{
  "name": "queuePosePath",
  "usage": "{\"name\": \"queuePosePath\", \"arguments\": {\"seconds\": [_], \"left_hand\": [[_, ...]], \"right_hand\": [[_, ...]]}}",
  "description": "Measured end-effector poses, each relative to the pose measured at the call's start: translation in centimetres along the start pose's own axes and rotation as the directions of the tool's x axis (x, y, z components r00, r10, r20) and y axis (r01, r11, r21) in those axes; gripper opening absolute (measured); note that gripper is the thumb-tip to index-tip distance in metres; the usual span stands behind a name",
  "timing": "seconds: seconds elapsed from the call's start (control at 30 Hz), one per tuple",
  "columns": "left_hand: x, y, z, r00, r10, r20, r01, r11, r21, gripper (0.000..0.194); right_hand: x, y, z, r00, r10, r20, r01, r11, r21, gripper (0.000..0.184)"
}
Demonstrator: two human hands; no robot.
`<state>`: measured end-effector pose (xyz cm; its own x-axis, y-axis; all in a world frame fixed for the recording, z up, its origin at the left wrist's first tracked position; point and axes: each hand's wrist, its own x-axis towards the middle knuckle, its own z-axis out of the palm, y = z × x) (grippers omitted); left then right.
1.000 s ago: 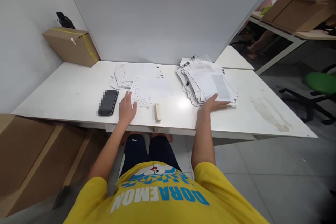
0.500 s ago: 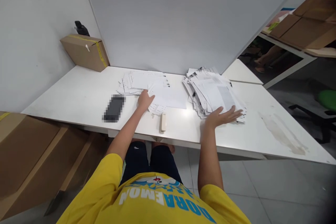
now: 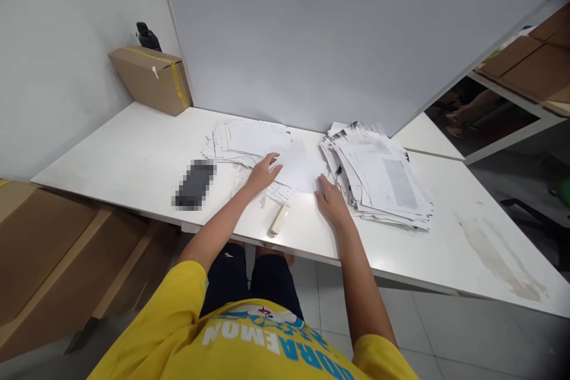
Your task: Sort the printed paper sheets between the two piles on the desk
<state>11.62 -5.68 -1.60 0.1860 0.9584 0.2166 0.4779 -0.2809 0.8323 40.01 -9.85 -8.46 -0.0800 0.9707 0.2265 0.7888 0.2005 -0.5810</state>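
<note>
My left hand (image 3: 262, 173) lies flat with fingers stretched on the left edge of a white sheet (image 3: 299, 167) in the middle of the white table (image 3: 133, 154). My right hand (image 3: 330, 202) rests open on the table at the sheet's right corner, beside a thick fanned pile of printed papers (image 3: 383, 175). A second, flatter spread of papers (image 3: 247, 141) lies behind my left hand. A cream stapler (image 3: 278, 221) sits near the front edge between my arms.
A dark phone (image 3: 195, 184) lies left of my left hand. A taped cardboard box (image 3: 151, 79) with a black object on top stands at the back left corner. Brown cartons (image 3: 48, 261) sit under the table's left side. A grey partition rises behind.
My right hand left the front of the big paper pile and moved left to the middle sheet. My left hand slid right onto that sheet. The stapler now lies tilted.
</note>
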Motion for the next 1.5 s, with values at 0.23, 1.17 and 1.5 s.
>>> {"name": "queuePosePath", "arguments": {"seconds": [0.23, 1.17, 1.5], "left_hand": [[0.4, -0.3, 0.5, 0.999, -0.010, 0.033, 0.010, 1.000, -0.007, 0.064], [-1.3, -0.4, 1.8, 0.968, 0.243, -0.068, -0.250, 0.895, -0.368, 0.061], [-0.1, 0.1, 0.1, 0.962, 0.093, -0.257, -0.196, 0.889, -0.413, 0.048]], "right_hand": [[2.4, -1.4, 0.9, 0.993, -0.087, 0.080, 0.085, 0.996, 0.029, 0.067], [3.4, -0.5, -1.7, 0.828, 0.494, -0.265, 0.164, 0.239, 0.957, 0.029], [4.4, -1.0, -2.0, 0.787, 0.510, -0.348, 0.154, 0.384, 0.911, 0.029]]}}
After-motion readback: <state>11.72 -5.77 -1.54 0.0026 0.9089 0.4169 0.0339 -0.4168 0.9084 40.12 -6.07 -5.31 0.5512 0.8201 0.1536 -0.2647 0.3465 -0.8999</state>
